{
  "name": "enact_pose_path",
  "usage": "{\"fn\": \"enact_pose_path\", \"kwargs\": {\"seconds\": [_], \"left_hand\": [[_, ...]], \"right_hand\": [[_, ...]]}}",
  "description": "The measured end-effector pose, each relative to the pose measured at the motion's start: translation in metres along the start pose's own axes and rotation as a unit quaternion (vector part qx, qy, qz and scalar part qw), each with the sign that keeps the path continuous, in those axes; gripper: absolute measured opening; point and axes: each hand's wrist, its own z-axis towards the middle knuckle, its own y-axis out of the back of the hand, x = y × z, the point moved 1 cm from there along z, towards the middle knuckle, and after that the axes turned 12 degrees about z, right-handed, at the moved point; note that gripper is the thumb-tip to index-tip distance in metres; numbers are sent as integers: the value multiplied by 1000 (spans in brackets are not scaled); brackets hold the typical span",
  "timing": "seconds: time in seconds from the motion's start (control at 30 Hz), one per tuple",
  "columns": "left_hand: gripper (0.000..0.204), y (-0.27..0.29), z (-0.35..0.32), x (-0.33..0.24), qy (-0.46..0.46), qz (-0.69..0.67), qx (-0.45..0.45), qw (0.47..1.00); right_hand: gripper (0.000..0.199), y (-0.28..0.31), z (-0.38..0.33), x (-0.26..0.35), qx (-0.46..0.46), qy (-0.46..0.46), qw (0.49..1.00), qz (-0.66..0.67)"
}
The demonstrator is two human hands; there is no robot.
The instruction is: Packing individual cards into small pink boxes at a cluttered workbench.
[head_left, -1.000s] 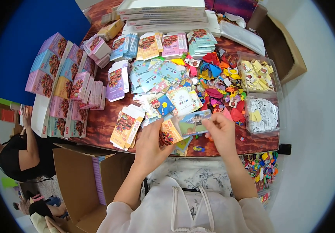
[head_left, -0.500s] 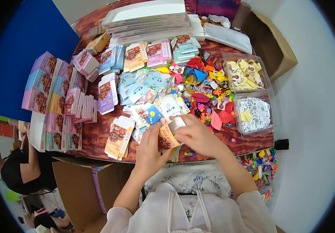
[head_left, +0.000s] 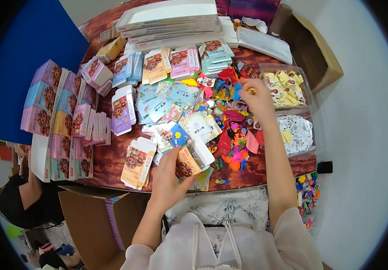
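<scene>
The left hand sits at the near edge of the dark wooden tabletop, its fingers wrapped around a small orange cardboard box with an open white flap, which is held tilted just above the tabletop edge. The right hand is stretched further out over a heap of bright loose toys and balloons in red, pink, blue and yellow; its fingers are pinched together on a small blue piece lifted just above the heap. Just left of the held box lies a short stack of flat orange printed cartons, and behind it spread loose printed cards in pale blue and white. To the right of the toy heap stand two clear plastic trays, the farther one holding yellow pieces and the nearer one holding white patterned pieces. Along the left side of the tabletop run rows of pink, blue and yellow flat cartons, and at the far edge a stack of long white flat boxes. A brown cardboard box stands open on the floor below the near left corner, and another brown cardboard box lies beyond the right edge. A person in dark clothes sits low at the left.
</scene>
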Motion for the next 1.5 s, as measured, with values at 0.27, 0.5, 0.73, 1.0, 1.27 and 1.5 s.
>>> {"fn": "enact_pose_path", "kwargs": {"seconds": [0.27,0.5,0.73,1.0,1.27,1.5], "left_hand": [[75,2,5,2,24,-81,61,995],[76,3,1,2,30,-77,51,995],[75,0,1,3,37,-94,50,994],[76,-6,6,-1,47,-99,63,992],[69,-7,11,-15,28,-139,54,989],[70,-16,6,-17,-4,-71,30,997]], "right_hand": [[13,41,-8,0,36,-193,849,491],[13,7,-16,5,130,-91,984,-84],[14,5,-7,-3,173,18,935,-310],[10,58,-11,64,85,-118,986,81],[11,57,-41,90,96,-163,949,254],[10,3,-92,93,174,-328,832,413]]}}
